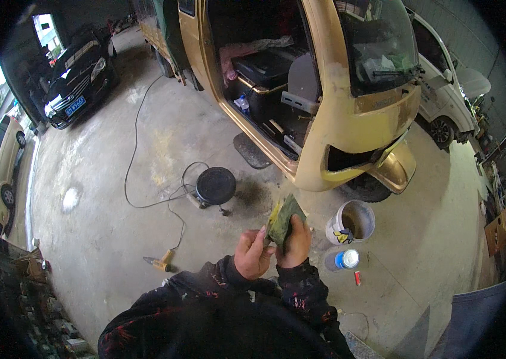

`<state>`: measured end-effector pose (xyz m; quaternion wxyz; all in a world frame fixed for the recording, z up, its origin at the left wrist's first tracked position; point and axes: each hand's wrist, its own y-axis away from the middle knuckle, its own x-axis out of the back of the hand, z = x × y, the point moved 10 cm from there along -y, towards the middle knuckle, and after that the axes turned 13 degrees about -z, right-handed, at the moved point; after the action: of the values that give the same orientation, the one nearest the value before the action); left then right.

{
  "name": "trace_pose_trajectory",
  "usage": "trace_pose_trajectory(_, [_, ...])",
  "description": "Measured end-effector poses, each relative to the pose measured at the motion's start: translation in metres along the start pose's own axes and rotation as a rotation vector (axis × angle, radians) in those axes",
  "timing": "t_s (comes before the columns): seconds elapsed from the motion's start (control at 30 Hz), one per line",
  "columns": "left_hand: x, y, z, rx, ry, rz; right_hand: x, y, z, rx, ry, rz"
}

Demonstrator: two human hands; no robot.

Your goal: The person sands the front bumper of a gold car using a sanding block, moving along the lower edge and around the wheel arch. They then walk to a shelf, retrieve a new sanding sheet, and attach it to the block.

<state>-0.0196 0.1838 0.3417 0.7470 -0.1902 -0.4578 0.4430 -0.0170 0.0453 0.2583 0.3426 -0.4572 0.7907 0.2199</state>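
Observation:
My left hand [253,255] and my right hand [294,240] are close together in front of me. Between them they hold a flat dark-green piece [286,219], perhaps a spreader or an abrasive sheet, with yellow along its left side. The right fingers wrap over its right part; the left thumb and fingers pinch its lower left edge. Beyond the hands stands a gold three-wheeled vehicle [324,172] with dull yellow patches on its front and its side doorway uncovered. To the right of the hands are a white bucket [333,224] and a blue-and-white can [347,259].
A round black stool [215,185] stands left of the vehicle's front. A yellow heat gun or similar corded tool [162,263] lies on the floor, its cable running past the stool. A small red object [357,278] lies near the can. Parked cars stand farther off.

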Motion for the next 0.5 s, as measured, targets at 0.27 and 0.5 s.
trace_pose_trajectory(0.27, [-0.011,0.001,0.002,-0.067,0.051,-0.170,-0.006,-0.006,-0.011,-0.096,0.140,-0.011])
trace_pose_trajectory(0.5, [-0.020,-0.007,-0.006,-0.010,0.028,-0.325,-0.022,-0.012,-0.028,-0.105,0.196,-0.100])
